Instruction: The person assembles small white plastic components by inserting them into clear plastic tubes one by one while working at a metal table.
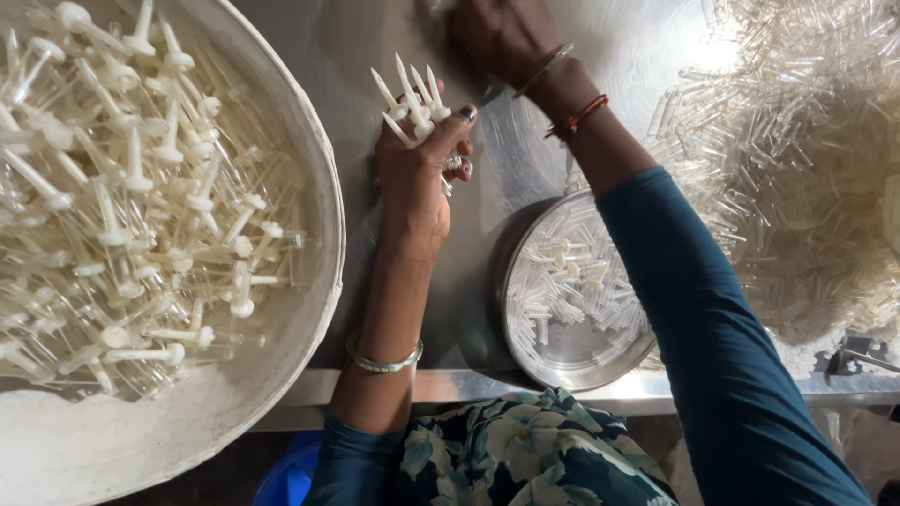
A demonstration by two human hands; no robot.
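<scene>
On a shiny steel bench [487, 309], the left hand [412, 178] has its grip closed around a bunch of white plastic plungers [410, 101], just above centre. The right hand [502, 37], at 12 o'clock, presses the bench; its grip cannot be told. A large basin [314, 309] of plungers sits at 9 o'clock, a small steel dish [572, 361] at 5, clear tubes [797, 159] heaped at 3.

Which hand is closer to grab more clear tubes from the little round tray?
Probably the right hand: it looks free, and its arm passes right over the small tray of clear tubes. The left hand is full of white plungers.
</scene>
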